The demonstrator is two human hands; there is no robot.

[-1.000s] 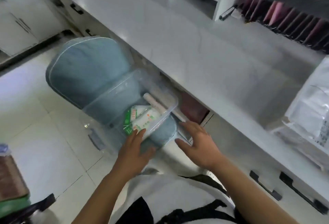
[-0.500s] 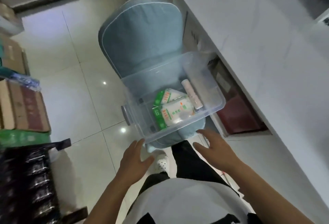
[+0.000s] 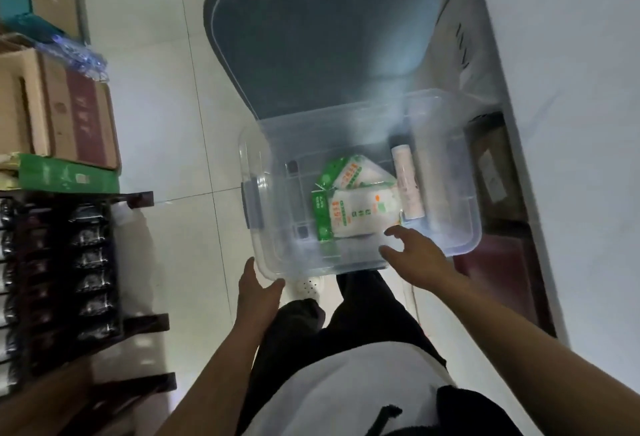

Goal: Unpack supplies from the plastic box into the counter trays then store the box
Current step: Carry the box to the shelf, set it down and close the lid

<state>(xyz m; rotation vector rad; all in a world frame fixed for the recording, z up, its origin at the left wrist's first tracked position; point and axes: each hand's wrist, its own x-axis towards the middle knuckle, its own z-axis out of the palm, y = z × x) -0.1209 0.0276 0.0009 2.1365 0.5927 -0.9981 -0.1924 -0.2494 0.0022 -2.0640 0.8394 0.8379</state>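
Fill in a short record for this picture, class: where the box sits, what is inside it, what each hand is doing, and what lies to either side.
box: clear plastic box, lid off, on a blue chair
contents: green-and-white packets; a pale roll beside them
left hand: touches the box's near corner, fingers straight
right hand: open, reaching over the near rim
left side: cardboard boxes
right side: white counter
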